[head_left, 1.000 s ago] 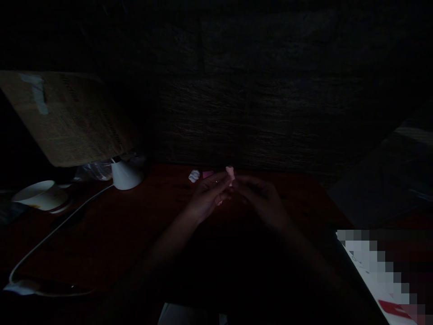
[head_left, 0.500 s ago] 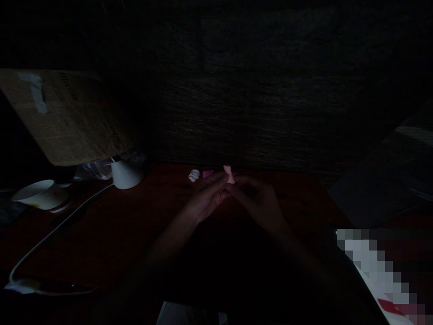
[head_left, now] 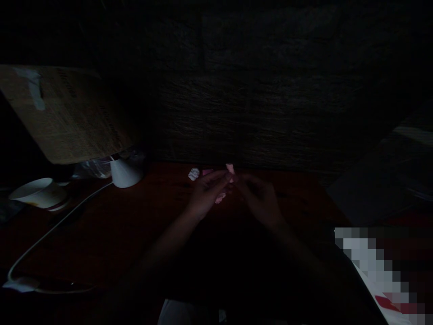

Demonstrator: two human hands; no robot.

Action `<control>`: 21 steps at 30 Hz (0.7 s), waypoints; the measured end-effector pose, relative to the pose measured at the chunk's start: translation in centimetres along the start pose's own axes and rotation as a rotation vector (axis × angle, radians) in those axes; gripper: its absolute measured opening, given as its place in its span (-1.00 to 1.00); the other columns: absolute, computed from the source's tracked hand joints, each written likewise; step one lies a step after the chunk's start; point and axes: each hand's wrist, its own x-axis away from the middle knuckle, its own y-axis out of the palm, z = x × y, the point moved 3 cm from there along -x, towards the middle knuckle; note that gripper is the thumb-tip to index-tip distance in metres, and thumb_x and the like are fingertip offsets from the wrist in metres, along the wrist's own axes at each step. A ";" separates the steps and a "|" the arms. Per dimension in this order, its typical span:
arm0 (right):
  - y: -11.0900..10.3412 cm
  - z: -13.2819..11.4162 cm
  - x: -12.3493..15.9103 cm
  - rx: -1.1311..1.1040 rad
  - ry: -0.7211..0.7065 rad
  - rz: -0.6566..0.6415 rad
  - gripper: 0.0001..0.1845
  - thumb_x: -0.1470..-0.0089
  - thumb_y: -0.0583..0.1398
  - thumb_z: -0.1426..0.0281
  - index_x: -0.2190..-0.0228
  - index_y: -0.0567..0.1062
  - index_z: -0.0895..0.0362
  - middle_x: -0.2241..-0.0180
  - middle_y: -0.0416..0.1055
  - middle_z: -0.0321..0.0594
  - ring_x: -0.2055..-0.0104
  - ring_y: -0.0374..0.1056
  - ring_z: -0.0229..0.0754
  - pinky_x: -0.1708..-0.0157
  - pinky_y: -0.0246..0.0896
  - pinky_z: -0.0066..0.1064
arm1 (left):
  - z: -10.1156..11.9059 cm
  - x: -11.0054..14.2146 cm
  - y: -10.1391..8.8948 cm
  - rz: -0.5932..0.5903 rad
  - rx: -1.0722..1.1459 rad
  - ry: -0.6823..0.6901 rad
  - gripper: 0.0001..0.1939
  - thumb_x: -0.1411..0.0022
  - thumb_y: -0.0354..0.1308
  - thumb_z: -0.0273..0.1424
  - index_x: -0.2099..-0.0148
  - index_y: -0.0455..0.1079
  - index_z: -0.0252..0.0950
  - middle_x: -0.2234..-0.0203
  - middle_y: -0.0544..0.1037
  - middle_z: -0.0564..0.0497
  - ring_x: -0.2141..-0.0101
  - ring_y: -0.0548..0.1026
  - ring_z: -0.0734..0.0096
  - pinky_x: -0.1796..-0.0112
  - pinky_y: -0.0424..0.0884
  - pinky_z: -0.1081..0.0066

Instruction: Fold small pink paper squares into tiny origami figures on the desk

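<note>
The scene is very dark. My left hand (head_left: 208, 192) and my right hand (head_left: 259, 198) meet above a dark red table (head_left: 135, 225). Their fingertips pinch a small pink piece (head_left: 230, 169) that sticks up between them; a bit of pink also shows under my left fingers. Behind the hands, a small white crumpled piece (head_left: 194, 174) and a pink scrap (head_left: 207, 172) lie on the table near the wall.
A brown cardboard sheet (head_left: 64, 113) leans at the left. Below it stand a white lamp base (head_left: 125, 174) with a white cable (head_left: 43, 239) and a white bowl (head_left: 37, 194). A blurred white paper (head_left: 382, 275) lies at the lower right. A dark wall (head_left: 253, 99) rises behind.
The hands have stayed together, fingers working the pink piece slightly; it shifted a little between the fingertips. The view has tilted slightly.
</note>
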 end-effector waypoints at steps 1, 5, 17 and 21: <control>0.0 0.2 -0.1 -0.020 0.015 0.006 -0.69 -0.21 0.28 0.12 0.29 0.69 0.09 0.32 0.66 -0.20 0.31 0.55 -0.13 0.35 0.40 -0.36 | 0.1 0.1 0.0 0.006 -0.032 0.010 -0.61 -0.10 0.48 -0.09 0.18 0.63 -0.28 0.43 0.61 -0.04 0.52 0.50 0.47 0.57 0.28 0.51; 0.3 0.9 -0.2 -0.040 0.064 0.011 -0.64 -0.18 0.28 0.07 0.28 0.68 0.10 0.34 0.66 -0.19 0.38 0.52 -0.17 0.44 0.35 -0.40 | 0.3 0.3 0.1 0.022 -0.093 0.012 -0.59 -0.08 0.48 -0.05 0.20 0.61 -0.27 0.45 0.60 -0.02 0.51 0.51 0.45 0.56 0.29 0.51; 0.6 0.2 0.8 0.237 -0.112 0.082 -0.69 -0.20 0.32 0.25 0.04 0.67 0.03 0.34 0.69 -0.24 0.45 0.54 -0.20 0.40 0.42 -0.40 | 0.3 0.1 0.4 -0.029 0.093 -0.084 -0.63 -0.04 0.52 -0.14 0.26 0.60 -0.32 0.46 0.58 0.02 0.53 0.46 0.54 0.53 0.26 0.54; 0.5 0.2 0.8 0.221 -0.089 0.066 -0.66 -0.23 0.29 0.23 0.02 0.67 0.07 0.37 0.68 -0.22 0.47 0.55 -0.17 0.42 0.43 -0.35 | 0.0 -0.1 0.0 -0.018 0.103 -0.088 -0.64 -0.04 0.53 -0.17 0.23 0.63 -0.32 0.40 0.62 -0.02 0.50 0.48 0.54 0.52 0.27 0.53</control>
